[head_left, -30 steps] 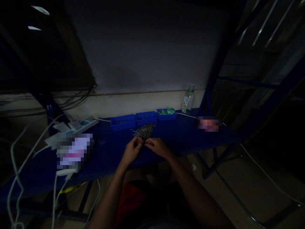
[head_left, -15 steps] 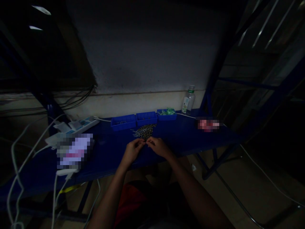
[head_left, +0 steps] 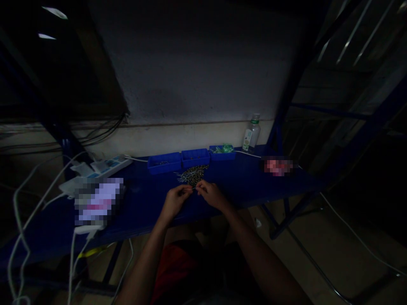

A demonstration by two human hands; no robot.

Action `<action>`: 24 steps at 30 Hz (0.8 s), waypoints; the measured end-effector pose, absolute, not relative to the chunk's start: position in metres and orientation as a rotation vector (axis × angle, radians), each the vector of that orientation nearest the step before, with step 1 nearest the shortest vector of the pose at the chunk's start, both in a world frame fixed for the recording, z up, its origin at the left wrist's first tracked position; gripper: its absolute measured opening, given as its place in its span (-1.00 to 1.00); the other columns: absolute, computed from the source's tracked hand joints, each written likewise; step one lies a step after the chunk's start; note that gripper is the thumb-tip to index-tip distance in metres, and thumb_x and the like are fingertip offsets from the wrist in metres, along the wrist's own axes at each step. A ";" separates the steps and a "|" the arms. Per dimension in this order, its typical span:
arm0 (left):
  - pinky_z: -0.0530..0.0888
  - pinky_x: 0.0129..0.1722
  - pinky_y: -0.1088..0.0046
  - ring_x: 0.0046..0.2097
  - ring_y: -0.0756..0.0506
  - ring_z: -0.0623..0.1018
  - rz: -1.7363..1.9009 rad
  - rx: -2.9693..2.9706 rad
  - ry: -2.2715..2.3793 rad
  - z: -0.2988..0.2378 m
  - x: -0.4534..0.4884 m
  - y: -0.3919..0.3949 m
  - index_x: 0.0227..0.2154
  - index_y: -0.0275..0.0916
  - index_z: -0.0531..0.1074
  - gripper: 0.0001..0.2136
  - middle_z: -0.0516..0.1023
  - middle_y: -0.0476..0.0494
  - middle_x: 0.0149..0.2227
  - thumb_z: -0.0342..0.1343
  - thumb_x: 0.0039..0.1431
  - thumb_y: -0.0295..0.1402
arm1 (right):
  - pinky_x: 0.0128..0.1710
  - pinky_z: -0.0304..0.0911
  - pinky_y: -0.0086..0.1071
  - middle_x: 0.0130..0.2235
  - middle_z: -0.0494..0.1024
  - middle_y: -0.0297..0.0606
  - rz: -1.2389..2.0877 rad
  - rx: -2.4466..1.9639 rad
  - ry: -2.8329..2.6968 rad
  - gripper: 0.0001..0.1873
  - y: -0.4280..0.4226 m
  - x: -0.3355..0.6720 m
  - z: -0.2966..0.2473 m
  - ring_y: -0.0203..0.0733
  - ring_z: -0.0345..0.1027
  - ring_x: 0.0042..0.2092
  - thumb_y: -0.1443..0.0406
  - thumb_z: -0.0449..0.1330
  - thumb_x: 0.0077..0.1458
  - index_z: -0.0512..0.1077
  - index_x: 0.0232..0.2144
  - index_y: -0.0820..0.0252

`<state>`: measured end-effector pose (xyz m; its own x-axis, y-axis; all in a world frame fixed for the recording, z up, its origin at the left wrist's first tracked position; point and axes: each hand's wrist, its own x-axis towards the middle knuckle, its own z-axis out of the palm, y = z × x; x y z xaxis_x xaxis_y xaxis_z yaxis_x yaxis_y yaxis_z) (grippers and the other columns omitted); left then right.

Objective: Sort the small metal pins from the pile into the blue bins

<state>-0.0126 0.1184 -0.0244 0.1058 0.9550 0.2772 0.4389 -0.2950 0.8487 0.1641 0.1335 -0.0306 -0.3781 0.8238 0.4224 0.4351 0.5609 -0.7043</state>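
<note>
My left hand [head_left: 176, 201] is closed in a pinch just in front of a pile of small metal pieces [head_left: 194, 174] on the blue table. Facing it, my right hand [head_left: 210, 194] pinches too, its fingertips a short gap from the left ones. A pale, thin glint shows between the fingertips, too small and dark to name. Thin silver pins [head_left: 183, 177] stick out on the left side of the pile; the rest of it is dark, brassy bits. Behind the pile stand the left blue bin [head_left: 164, 168], the middle blue bin [head_left: 196, 161] and the right blue bin [head_left: 222, 156].
Green plastic wrapping [head_left: 227, 148] lies in the right bin. A clear bottle [head_left: 252, 137] stands against the wall. On the left are a power strip [head_left: 103, 168] with white cables and a blurred-out item [head_left: 99, 201]; another blurred item [head_left: 278, 166] lies at the right.
My fingertips have drawn slightly apart, and the pale glint between them shows more. The pile and bins look the same.
</note>
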 end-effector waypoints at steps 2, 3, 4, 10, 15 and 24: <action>0.42 -0.26 0.44 -0.26 -0.12 0.53 1.147 1.774 1.373 -0.025 -0.013 0.120 -0.27 -0.31 0.47 -0.68 0.58 -0.16 -0.31 0.12 -0.03 -0.18 | -0.35 0.14 -0.55 -0.42 0.49 -0.38 0.648 -0.997 -2.022 -0.88 0.133 0.164 -0.030 -0.36 0.35 -0.38 0.31 -0.01 0.16 0.32 -0.29 0.16; 0.42 -0.26 0.44 -0.25 -0.12 0.53 1.152 1.767 1.387 -0.025 -0.013 0.120 -0.28 -0.31 0.47 -0.68 0.58 -0.17 -0.30 0.11 -0.02 -0.17 | -0.35 0.14 -0.55 -0.42 0.49 -0.39 0.656 -0.996 -2.027 -0.88 0.132 0.164 -0.029 -0.36 0.36 -0.38 0.31 -0.01 0.16 0.32 -0.28 0.16; 0.41 -0.25 0.44 -0.25 -0.12 0.53 1.155 1.771 1.403 -0.025 -0.013 0.120 -0.29 -0.31 0.48 -0.68 0.58 -0.17 -0.29 0.10 -0.01 -0.17 | -0.34 0.14 -0.55 -0.41 0.49 -0.39 0.662 -0.999 -2.031 -0.88 0.132 0.164 -0.029 -0.36 0.36 -0.38 0.31 -0.01 0.16 0.32 -0.28 0.15; 0.39 -0.20 0.45 -0.22 -0.12 0.51 1.131 1.871 1.362 -0.017 -0.008 0.111 -0.31 -0.26 0.49 -0.72 0.57 -0.11 -0.27 0.05 0.04 -0.18 | -0.33 0.13 -0.55 -0.40 0.49 -0.38 0.651 -0.971 -2.076 -0.88 0.132 0.164 -0.029 -0.35 0.36 -0.36 0.32 0.00 0.15 0.33 -0.28 0.15; 0.39 -0.25 0.46 -0.29 -0.09 0.50 1.089 1.995 1.290 -0.017 -0.005 0.108 -0.33 -0.26 0.49 -0.74 0.55 -0.11 -0.34 0.05 0.06 -0.19 | -0.34 0.12 -0.54 -0.37 0.49 -0.36 0.610 -0.983 -2.149 -0.90 0.134 0.163 -0.033 -0.33 0.35 -0.33 0.35 0.05 0.10 0.36 -0.33 0.15; 0.35 -0.27 0.47 -0.30 -0.07 0.47 1.173 1.978 1.466 -0.019 -0.008 0.111 -0.36 -0.27 0.43 -0.78 0.51 -0.08 -0.36 -0.03 0.10 -0.23 | -0.33 0.13 -0.53 -0.39 0.49 -0.36 0.620 -0.953 -2.095 -0.87 0.134 0.163 -0.034 -0.34 0.35 -0.35 0.30 0.02 0.15 0.36 -0.32 0.16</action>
<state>-0.0080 0.1114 -0.0191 0.0919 0.9199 0.3812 0.5738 -0.3618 0.7347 0.1628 0.1344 -0.0336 -0.4500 0.7857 0.4244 0.4279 0.6068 -0.6698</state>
